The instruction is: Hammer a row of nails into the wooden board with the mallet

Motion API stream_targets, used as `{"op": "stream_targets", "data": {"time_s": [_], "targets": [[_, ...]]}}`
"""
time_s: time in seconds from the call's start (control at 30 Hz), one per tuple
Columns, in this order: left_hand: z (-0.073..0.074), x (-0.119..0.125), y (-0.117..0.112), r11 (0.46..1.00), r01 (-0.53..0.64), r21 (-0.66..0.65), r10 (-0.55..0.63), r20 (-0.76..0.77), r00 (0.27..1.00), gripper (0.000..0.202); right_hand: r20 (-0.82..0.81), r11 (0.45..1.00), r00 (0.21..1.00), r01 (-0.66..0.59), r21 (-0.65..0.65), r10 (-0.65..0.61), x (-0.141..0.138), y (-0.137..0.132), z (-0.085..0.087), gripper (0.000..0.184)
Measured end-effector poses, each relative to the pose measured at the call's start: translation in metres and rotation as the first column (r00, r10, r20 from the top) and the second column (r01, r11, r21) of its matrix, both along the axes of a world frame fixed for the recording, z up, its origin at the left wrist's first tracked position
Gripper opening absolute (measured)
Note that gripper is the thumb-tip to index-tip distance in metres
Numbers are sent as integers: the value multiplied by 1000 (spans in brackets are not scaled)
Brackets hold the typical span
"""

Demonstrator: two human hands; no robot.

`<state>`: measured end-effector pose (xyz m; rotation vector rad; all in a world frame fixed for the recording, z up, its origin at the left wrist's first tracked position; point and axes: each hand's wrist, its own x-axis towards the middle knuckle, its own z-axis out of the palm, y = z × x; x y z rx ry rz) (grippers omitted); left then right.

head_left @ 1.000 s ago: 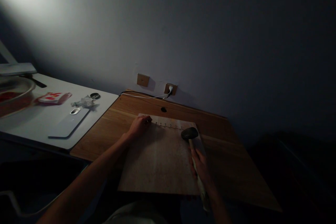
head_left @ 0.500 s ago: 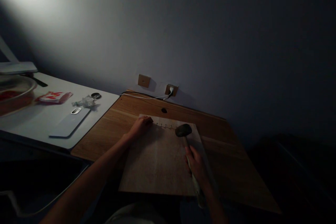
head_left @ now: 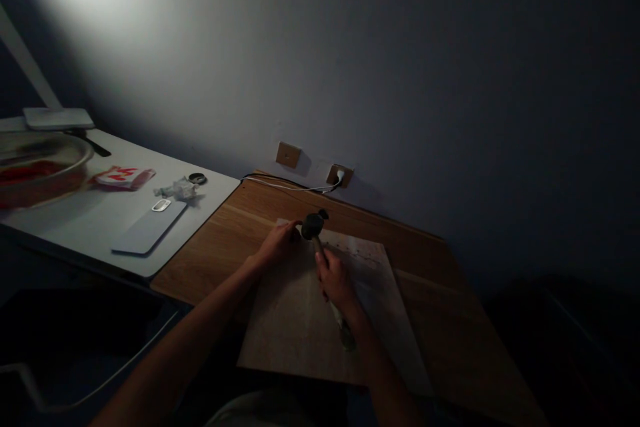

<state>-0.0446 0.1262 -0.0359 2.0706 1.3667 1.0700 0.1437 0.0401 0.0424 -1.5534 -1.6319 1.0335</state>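
Note:
My right hand [head_left: 336, 279] is wrapped around the handle of a mallet [head_left: 313, 225] with a dark head. The mallet head is over the far left part of a pale wooden board [head_left: 295, 323], close beside the fingers of my left hand [head_left: 281, 240]. Those fingers are pinched together at the board's far left corner; whatever they hold is too small and dark to make out. A row of small nails [head_left: 353, 251] runs along the board's far edge to the right of the mallet.
The board lies on a brown wooden desk [head_left: 215, 247] with a wall socket [head_left: 340, 175] and cables behind. On the white table [head_left: 200, 230] at left are a grey flat device [head_left: 150, 230], crumpled plastic [head_left: 177, 189], a tape roll [head_left: 197, 178], a red-and-white packet [head_left: 125, 177] and a clear bowl [head_left: 75, 167].
The mallet, in my right hand, has moved left, from right of the nails to beside my left fingers. My left hand stays at the board's far left corner. The view has shifted slightly.

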Motion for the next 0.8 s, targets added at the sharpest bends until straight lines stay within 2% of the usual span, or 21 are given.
{"op": "stream_targets", "data": {"time_s": [0.07,0.1,0.2,0.3,0.37,0.43,0.57,0.63,0.7,0.8], "targets": [[0,0,0,1000,-19,6,19,-5,1000,49,32,999,999,-9,-34,10,-2,4,-5,33],[-1,0,0,1000,-19,10,19,-8,1000,50,38,999,999,-18,-27,19,-2,4,-2,33],[-1,0,-1,1000,-11,15,11,-14,1000,51,-11,999,999,-35,39,35,1,-1,26,36],[-1,0,-2,1000,-16,8,16,-15,1000,49,-123,991,992,11,136,6,5,-10,55,38],[-1,0,-1,1000,-16,4,16,-15,1000,49,-174,984,985,48,174,-17,6,-14,59,42],[-2,0,-1,1000,-13,3,13,-11,1000,50,-156,984,988,46,172,-19,3,-14,49,43],[-1,0,-1,1000,-3,20,3,0,1000,44,50,997,998,-36,66,33,-5,-3,6,34],[0,-1,-1,1000,-15,23,15,5,1000,42,73,999,997,-32,27,30,-7,3,-9,33],[1,-1,-2,1000,-23,14,23,2,1000,47,40,1000,999,-9,-6,9,-7,6,-16,34],[-1,0,-2,1000,-21,0,21,-6,1000,51,2,999,1000,-3,-53,3,-5,8,-15,35]]}}
